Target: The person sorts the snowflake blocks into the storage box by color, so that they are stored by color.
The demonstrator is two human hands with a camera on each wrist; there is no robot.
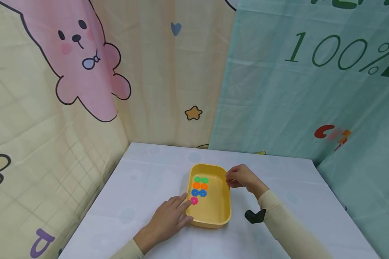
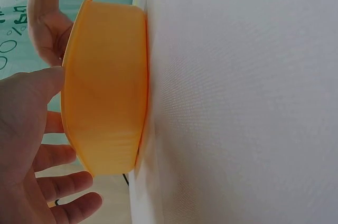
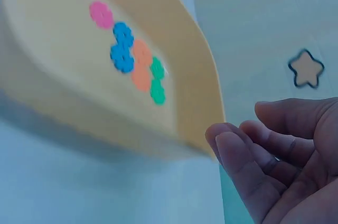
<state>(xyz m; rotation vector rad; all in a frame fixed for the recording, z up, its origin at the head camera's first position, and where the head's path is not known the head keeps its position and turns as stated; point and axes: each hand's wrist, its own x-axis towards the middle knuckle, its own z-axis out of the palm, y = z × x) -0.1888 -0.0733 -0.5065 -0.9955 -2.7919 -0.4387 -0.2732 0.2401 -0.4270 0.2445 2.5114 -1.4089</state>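
Yellow tray (image 1: 217, 203) was placed near mid-table, long sides running front to back. Its left rim was met by the left hand (image 1: 166, 220), fingers extended and spread, thumb set apart near the front corner; no grip was seen. The right hand (image 1: 244, 180) was held at the far part of the right rim, fingers loosely bent, thumb parted from them in the right wrist view; rim contact could not be told. The hands were kept well apart, the tray between them.

Flower-shaped pieces were lined along the tray's left wall: two green (image 1: 205, 180) farthest, then two orange (image 1: 196, 185), two blue (image 1: 195, 192), one pink (image 1: 194, 200) nearest, close by a left fingertip. Tray floor was exposed to their right and in front.

A strip of tabletop was left behind the tray; wider stretches were left at both sides. White table (image 1: 246, 244) was marked with faint dots. It was backed by cream fabric (image 1: 155, 72) with a pink bear (image 1: 95, 82), and by teal fabric (image 1: 262, 108) with green lettering.
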